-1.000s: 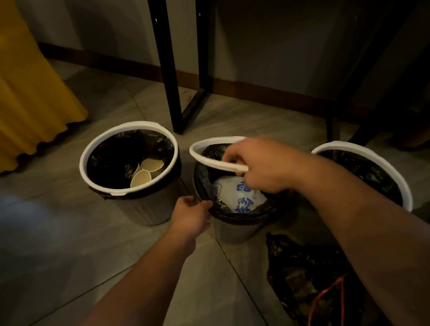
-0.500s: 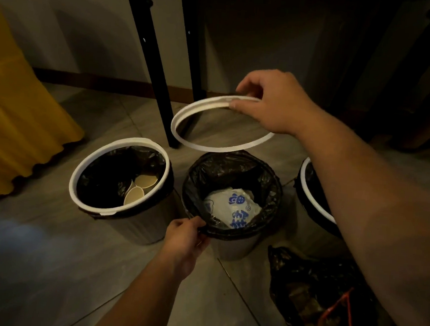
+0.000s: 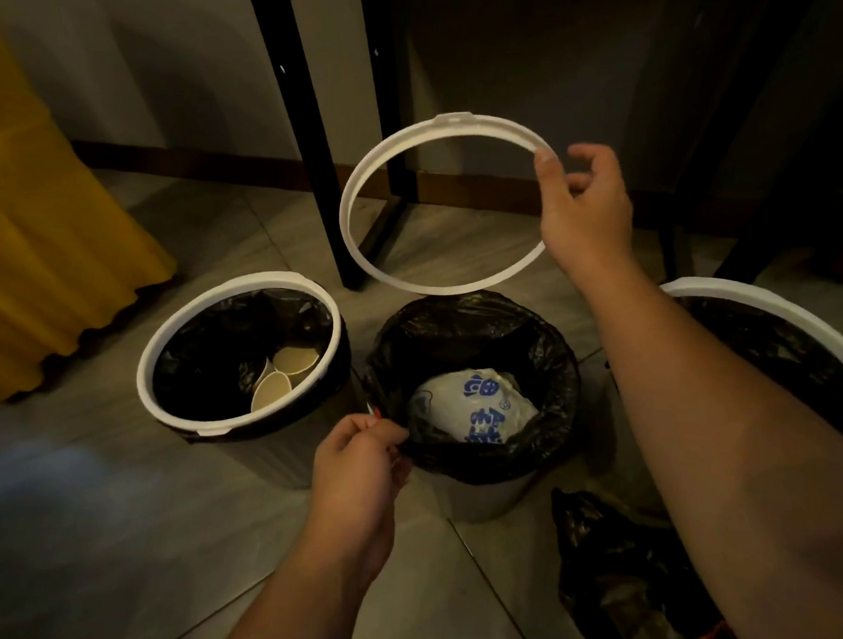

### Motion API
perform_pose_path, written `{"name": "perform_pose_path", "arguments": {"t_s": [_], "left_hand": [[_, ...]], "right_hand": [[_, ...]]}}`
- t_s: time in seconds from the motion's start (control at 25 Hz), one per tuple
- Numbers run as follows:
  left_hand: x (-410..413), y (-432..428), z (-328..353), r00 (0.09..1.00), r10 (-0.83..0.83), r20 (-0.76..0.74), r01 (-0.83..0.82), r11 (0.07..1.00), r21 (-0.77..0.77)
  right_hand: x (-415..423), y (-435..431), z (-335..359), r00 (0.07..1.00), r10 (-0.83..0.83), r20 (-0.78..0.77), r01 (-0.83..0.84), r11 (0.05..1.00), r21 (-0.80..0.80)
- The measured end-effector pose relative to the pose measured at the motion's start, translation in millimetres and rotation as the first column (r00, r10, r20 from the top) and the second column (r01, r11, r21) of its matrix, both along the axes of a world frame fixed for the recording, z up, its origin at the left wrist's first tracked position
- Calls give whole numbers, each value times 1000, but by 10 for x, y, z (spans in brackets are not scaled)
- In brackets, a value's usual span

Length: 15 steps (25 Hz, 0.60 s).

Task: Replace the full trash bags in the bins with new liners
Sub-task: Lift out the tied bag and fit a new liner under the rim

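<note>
My right hand is pinching the white retaining ring at its right edge, holding it tilted in open air above the middle bin, in front of the black table leg. My left hand is pinching the near rim of the bin's black liner. The left bin is standing just beside it.

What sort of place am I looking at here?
Likely an indoor room, maybe an office or lodging: tiled floor, wooden baseboard, a black table leg, and three small lined bins (left bin, middle bin, right bin).
</note>
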<state>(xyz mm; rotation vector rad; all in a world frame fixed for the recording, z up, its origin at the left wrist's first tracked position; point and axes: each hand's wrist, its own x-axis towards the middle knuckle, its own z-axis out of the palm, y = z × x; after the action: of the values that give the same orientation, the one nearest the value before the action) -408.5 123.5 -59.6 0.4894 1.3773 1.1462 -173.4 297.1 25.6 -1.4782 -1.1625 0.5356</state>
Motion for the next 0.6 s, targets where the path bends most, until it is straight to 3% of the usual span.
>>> {"name": "perform_pose_path", "arguments": {"t_s": [0.12, 0.24, 0.36, 0.6], "left_hand": [[77, 44, 153, 979, 32, 201, -27, 999, -23], [106, 76, 217, 950, 38, 309, -35, 999, -17], [150, 89, 224, 954, 32, 299, -26, 999, -27], [138, 192, 236, 991, -57, 124, 77, 983, -166]], "right_hand": [[31, -16, -158, 998, 4, -55, -9, 996, -86], [101, -26, -366, 997, 68, 27, -57, 950, -307], [151, 8, -631, 980, 192, 49, -137, 836, -531], [35, 68, -814, 950, 300, -85, -286, 729, -622]]}}
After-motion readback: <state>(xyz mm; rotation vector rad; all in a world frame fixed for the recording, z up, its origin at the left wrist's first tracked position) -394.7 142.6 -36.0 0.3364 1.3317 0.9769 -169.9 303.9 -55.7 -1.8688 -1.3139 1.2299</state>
